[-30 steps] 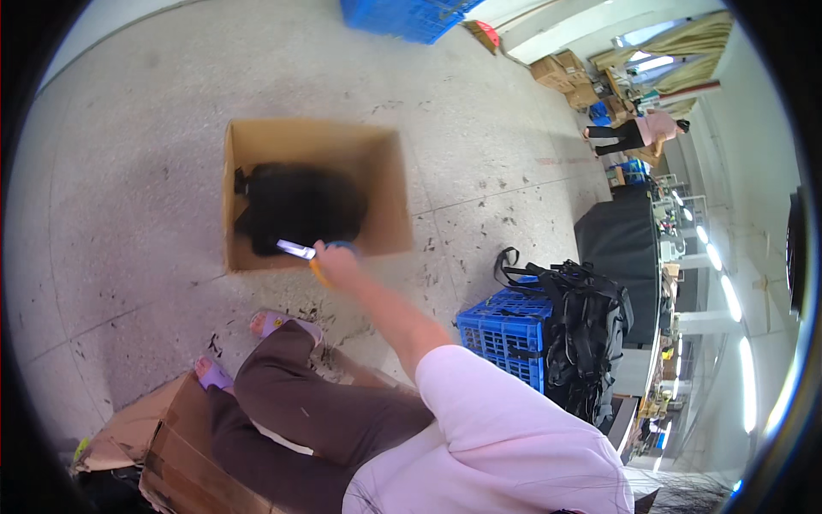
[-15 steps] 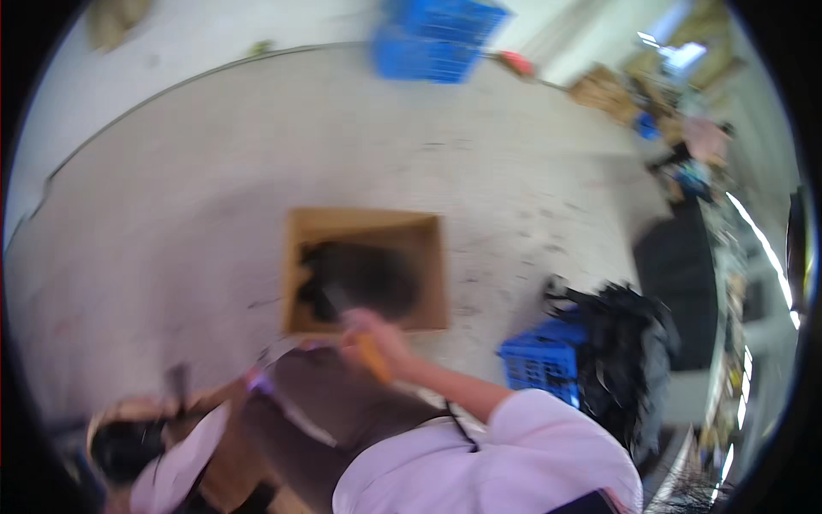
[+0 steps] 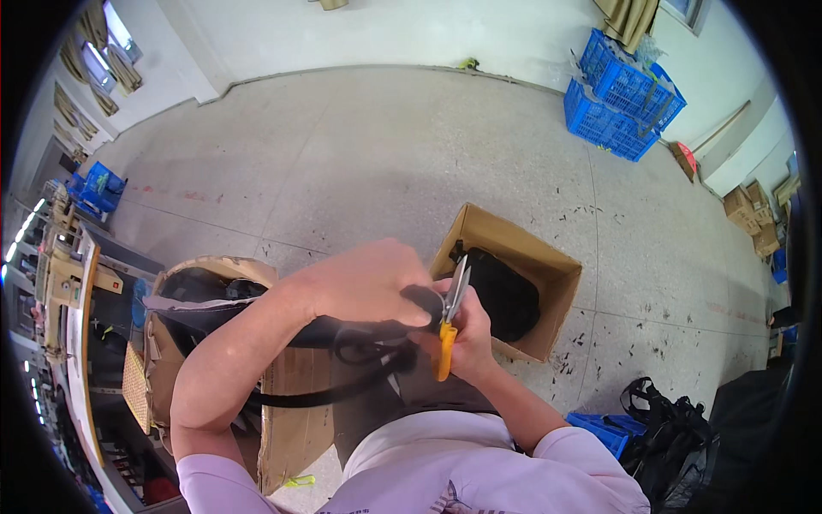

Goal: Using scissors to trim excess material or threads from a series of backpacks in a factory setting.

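Note:
My right hand is closed around a pair of scissors with yellow-orange handles, the metal blades pointing away from me. Against it, my left hand grips a black strapped item that looks like fabric. Its straps and a loop hang over my lap and trail to the left; motion blurs part of it, so its exact kind is unclear. Just beyond my right hand stands an open cardboard box with black soft items inside. Whether the blades touch the black material cannot be made out.
At my left is a larger open carton with dark things in it. Blue crates are stacked by the far wall. A blue basket and a heap of black straps lie at the right. A sewing machine stands far left.
The view has swung left, so the box now appears farther right. My left hand has come up holding the black strapped item and meets my right hand, which still holds the scissors.

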The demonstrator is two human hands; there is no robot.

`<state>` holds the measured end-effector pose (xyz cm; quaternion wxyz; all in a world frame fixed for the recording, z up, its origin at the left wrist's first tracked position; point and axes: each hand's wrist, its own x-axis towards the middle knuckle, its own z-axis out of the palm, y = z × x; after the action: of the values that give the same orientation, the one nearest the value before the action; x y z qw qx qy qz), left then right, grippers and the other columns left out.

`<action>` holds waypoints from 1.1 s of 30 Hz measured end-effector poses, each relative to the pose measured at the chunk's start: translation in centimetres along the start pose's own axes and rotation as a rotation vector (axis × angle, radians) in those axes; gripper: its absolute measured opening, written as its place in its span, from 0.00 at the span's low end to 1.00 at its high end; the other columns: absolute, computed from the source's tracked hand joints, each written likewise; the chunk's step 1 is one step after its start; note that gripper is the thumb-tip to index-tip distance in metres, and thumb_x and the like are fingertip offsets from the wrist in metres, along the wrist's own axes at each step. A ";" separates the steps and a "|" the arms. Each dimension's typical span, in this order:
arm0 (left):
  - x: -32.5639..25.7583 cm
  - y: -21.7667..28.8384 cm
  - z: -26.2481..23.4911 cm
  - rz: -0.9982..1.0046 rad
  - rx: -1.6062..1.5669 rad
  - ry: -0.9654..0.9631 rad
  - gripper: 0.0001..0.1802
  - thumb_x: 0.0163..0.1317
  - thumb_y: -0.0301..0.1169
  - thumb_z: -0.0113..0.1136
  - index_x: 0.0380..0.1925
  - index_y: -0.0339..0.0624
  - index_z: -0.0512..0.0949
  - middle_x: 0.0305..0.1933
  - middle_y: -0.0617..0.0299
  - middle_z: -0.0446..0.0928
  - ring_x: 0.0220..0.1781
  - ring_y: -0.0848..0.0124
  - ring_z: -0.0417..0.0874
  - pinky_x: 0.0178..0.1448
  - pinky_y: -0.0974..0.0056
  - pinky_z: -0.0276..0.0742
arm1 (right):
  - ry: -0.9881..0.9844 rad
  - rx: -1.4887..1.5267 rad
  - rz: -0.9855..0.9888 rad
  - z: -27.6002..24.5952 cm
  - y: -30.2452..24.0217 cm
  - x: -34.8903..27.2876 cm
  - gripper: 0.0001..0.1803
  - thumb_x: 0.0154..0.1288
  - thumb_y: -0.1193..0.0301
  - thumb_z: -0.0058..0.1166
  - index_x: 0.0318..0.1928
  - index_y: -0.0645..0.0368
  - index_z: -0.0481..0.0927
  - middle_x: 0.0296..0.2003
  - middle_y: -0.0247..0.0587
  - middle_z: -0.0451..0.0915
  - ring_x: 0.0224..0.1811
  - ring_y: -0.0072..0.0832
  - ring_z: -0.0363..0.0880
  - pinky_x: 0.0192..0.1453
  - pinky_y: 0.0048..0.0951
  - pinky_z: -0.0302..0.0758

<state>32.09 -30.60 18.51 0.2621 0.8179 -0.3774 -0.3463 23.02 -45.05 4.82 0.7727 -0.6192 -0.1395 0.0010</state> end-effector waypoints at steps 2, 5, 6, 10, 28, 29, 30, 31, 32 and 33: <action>-0.2 0.8 0.2 0.009 0.112 0.107 0.13 0.50 0.35 0.60 0.28 0.34 0.75 0.17 0.55 0.70 0.20 0.71 0.70 0.25 0.65 0.64 | 0.073 0.130 0.125 0.3 -0.5 0.3 0.36 0.46 0.81 0.65 0.55 0.61 0.59 0.45 0.39 0.72 0.47 0.25 0.71 0.52 0.29 0.69; -2.8 2.1 -0.8 -0.015 0.255 0.349 0.19 0.48 0.40 0.63 0.35 0.37 0.76 0.21 0.52 0.73 0.22 0.64 0.74 0.29 0.62 0.67 | 0.142 0.114 0.030 0.4 0.0 0.1 0.33 0.44 0.80 0.65 0.52 0.63 0.64 0.43 0.37 0.73 0.45 0.23 0.71 0.51 0.26 0.68; -4.2 2.3 -1.4 -0.038 0.282 0.474 0.24 0.46 0.43 0.65 0.39 0.39 0.76 0.24 0.51 0.75 0.25 0.60 0.75 0.31 0.61 0.69 | 0.183 0.050 0.010 0.0 0.1 -0.2 0.32 0.43 0.80 0.66 0.51 0.63 0.65 0.42 0.36 0.73 0.45 0.22 0.71 0.50 0.25 0.68; -13.7 -1.7 -2.1 -0.190 0.401 0.864 0.38 0.34 0.50 0.71 0.46 0.40 0.74 0.33 0.57 0.77 0.36 0.63 0.78 0.45 0.62 0.71 | 0.296 0.297 0.055 -2.6 0.0 -1.2 0.29 0.42 0.84 0.63 0.49 0.62 0.69 0.40 0.31 0.73 0.41 0.19 0.71 0.49 0.22 0.67; -14.3 -9.1 -1.6 0.050 -0.478 1.180 0.12 0.41 0.24 0.69 0.29 0.35 0.79 0.24 0.69 0.76 0.28 0.79 0.74 0.35 0.75 0.70 | 0.310 0.535 0.204 -1.7 0.5 -5.8 0.29 0.43 0.82 0.54 0.52 0.63 0.68 0.42 0.40 0.76 0.47 0.29 0.75 0.56 0.29 0.69; -14.4 -8.4 -2.2 0.045 -0.467 1.125 0.11 0.42 0.23 0.68 0.29 0.35 0.79 0.25 0.67 0.77 0.28 0.79 0.75 0.34 0.75 0.70 | 0.252 0.473 0.268 -1.9 1.3 -6.5 0.29 0.45 0.81 0.55 0.52 0.61 0.68 0.41 0.40 0.76 0.46 0.28 0.75 0.54 0.29 0.70; -14.3 -8.4 -2.0 0.037 -0.466 1.121 0.11 0.42 0.23 0.68 0.29 0.35 0.79 0.25 0.67 0.77 0.28 0.79 0.75 0.34 0.75 0.70 | 0.254 0.479 0.274 -2.5 1.7 -6.9 0.29 0.45 0.81 0.55 0.52 0.61 0.68 0.41 0.40 0.76 0.46 0.28 0.75 0.54 0.29 0.70; -13.8 -8.9 -1.8 0.013 -0.512 1.054 0.11 0.42 0.23 0.68 0.29 0.35 0.79 0.25 0.68 0.77 0.28 0.80 0.75 0.34 0.75 0.70 | 0.166 0.328 0.429 -3.6 2.2 -7.4 0.28 0.45 0.81 0.55 0.52 0.60 0.68 0.40 0.39 0.76 0.43 0.27 0.76 0.50 0.28 0.72; -13.3 -9.5 -1.4 -0.016 -0.557 0.986 0.11 0.42 0.23 0.68 0.28 0.35 0.79 0.25 0.68 0.77 0.28 0.80 0.75 0.34 0.75 0.70 | 0.074 0.178 0.583 -4.9 2.7 -7.9 0.28 0.46 0.81 0.56 0.52 0.59 0.68 0.40 0.38 0.76 0.41 0.26 0.76 0.46 0.26 0.73; -12.8 -10.3 -0.4 0.010 -0.614 0.976 0.12 0.42 0.26 0.70 0.28 0.36 0.79 0.25 0.68 0.77 0.28 0.80 0.75 0.34 0.75 0.70 | 0.050 0.083 0.548 -6.1 2.8 -7.8 0.26 0.48 0.79 0.57 0.51 0.60 0.67 0.38 0.35 0.75 0.36 0.21 0.75 0.39 0.20 0.72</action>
<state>30.79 -14.35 16.33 0.6328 0.7677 -0.0989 -0.0209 17.36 -51.56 -0.75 0.7716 -0.6015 0.0525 0.2004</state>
